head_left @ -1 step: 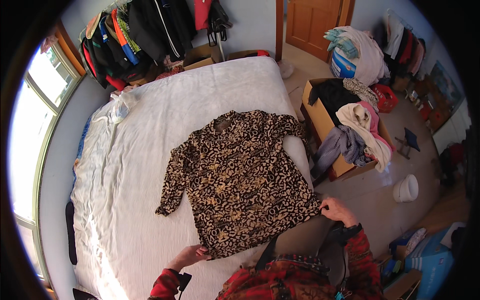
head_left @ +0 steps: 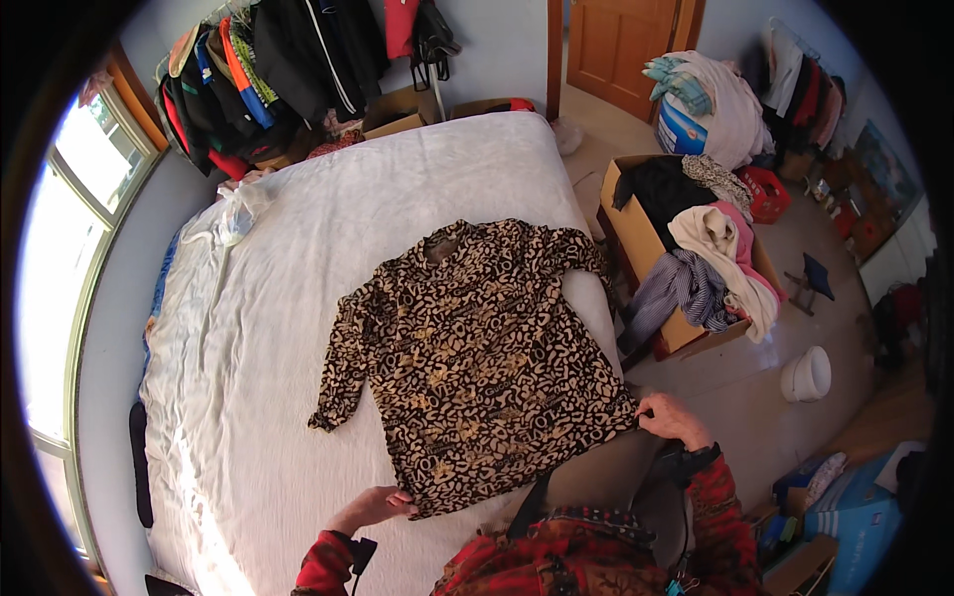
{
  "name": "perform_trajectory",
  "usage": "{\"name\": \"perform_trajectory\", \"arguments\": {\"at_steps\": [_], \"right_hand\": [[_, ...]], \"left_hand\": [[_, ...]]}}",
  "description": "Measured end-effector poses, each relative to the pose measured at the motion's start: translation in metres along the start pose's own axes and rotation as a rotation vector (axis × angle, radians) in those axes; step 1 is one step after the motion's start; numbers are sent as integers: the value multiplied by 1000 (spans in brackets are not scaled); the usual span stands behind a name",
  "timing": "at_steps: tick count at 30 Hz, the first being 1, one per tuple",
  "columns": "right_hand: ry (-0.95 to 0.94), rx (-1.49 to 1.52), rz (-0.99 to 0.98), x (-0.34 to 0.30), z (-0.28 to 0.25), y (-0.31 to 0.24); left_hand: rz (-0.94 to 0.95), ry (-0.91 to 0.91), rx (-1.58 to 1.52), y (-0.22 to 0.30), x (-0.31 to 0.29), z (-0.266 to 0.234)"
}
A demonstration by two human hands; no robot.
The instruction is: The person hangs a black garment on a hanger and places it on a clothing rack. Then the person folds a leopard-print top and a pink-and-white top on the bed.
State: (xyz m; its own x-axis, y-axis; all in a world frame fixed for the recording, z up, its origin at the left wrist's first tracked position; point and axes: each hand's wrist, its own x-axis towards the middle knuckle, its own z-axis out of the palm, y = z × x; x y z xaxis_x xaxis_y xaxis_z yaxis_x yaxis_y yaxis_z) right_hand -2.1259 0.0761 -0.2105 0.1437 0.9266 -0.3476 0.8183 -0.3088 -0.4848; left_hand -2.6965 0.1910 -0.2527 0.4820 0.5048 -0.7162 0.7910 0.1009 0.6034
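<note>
There, the left hand (head_left: 370, 507) pinches the lower left hem corner of the leopard-print blouse (head_left: 477, 358), fingers closed on the cloth. The right hand (head_left: 672, 418) grips the opposite hem corner likewise. Beyond both sets of fingers the blouse lies spread flat on the white bed (head_left: 268, 328).

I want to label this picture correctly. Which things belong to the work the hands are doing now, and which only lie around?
In use:
- leopard-print blouse, spread flat on the bed
- left hand, holding its hem corner
- right hand, holding the other hem corner

Lying about:
- cardboard box of clothes
- hanging jackets
- white bucket
- wooden door
</note>
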Motion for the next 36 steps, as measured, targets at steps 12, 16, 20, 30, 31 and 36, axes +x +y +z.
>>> {"name": "perform_trajectory", "arguments": {"at_steps": [12, 16, 20, 30, 31, 36], "right_hand": [[198, 113, -25, 52, -18, -42], [102, 134, 51, 76, -3, -54], [51, 151, 70, 85, 10, -52], [57, 194, 105, 90, 36, -38], [55, 196, 112, 91, 38, -37], [77, 228, 108, 89, 44, -32]], "left_hand": [[430, 897, 131, 171, 207, -184], [179, 992, 340, 223, 271, -221], [3, 943, 435, 240, 312, -230], [37, 655, -286, 221, 342, -303], [77, 660, -458, 219, 345, -310], [-29, 846, -289, 230, 354, -291]]}}
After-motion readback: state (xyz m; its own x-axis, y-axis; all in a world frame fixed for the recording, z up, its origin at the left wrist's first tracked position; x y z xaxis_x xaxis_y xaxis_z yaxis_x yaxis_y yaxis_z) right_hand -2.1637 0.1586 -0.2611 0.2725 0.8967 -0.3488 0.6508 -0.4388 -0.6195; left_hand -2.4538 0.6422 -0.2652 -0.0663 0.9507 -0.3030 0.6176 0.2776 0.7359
